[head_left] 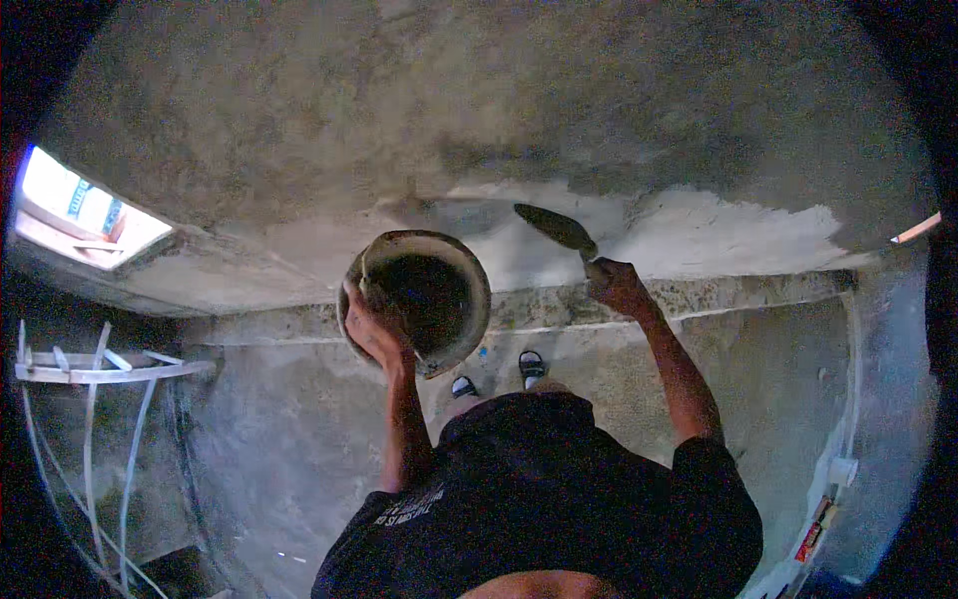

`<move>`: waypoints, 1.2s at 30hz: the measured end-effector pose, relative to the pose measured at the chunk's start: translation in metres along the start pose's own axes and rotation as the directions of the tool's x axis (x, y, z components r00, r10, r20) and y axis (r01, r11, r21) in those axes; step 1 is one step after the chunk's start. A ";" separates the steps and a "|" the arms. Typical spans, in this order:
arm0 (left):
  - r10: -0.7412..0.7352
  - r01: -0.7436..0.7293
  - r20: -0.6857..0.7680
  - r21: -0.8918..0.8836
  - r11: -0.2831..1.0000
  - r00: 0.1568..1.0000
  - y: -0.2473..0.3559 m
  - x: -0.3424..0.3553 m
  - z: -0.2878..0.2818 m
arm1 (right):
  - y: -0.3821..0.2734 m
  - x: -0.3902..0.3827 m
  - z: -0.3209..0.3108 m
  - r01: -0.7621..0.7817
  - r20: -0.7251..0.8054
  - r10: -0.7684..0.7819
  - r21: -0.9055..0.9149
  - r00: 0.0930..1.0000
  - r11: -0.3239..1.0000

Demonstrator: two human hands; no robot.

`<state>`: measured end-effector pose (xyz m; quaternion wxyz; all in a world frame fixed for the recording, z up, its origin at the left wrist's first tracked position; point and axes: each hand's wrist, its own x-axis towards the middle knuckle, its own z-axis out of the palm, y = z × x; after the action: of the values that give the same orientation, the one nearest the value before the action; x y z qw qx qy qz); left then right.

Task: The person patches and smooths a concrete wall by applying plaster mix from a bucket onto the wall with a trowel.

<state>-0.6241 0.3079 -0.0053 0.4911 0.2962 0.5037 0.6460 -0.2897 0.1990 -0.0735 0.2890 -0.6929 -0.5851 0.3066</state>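
My left hand (377, 324) grips the near-left rim of a round mortar pan (471, 280), with the thumb or fingers reaching inside it. The pan is tilted toward me and its inside is dark, so I cannot tell how full it is. My right hand (617, 288) is closed round the handle of a pointing trowel (557, 227), whose leaf-shaped blade points up and to the left. Behind the blade is the wall (499, 110), with a pale, smooth patch of plaster (718, 232) across its lower part. Whether the blade touches the wall is hard to tell.
A rough ledge (699, 294) runs along the wall's foot. To the left stands a wooden trestle (110, 374), below a bright window opening (95, 210). My sandalled feet (532, 367) are on the grey floor (289, 429). A red object (813, 534) lies at the lower right.
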 end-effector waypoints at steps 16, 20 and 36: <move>0.030 -0.010 -0.241 0.081 0.997 0.970 -0.033 -0.008 0.002 | 0.124 0.137 -0.066 -0.177 0.469 0.140 0.036 0.872 0.984; 0.028 -0.023 -0.317 0.019 1.000 0.948 -0.027 -0.016 0.008 | 0.158 0.154 -0.051 -0.128 0.481 -0.010 0.253 0.877 0.959; 0.134 -0.112 -0.130 0.168 0.979 0.982 -0.045 -0.002 -0.006 | 0.141 0.115 -0.056 0.407 0.149 -0.403 -0.598 0.903 0.691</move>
<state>-0.6137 0.3038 -0.0490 0.3878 0.3189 0.5682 0.6519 -0.1430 0.2894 -0.1539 0.1055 -0.6015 -0.7913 0.0299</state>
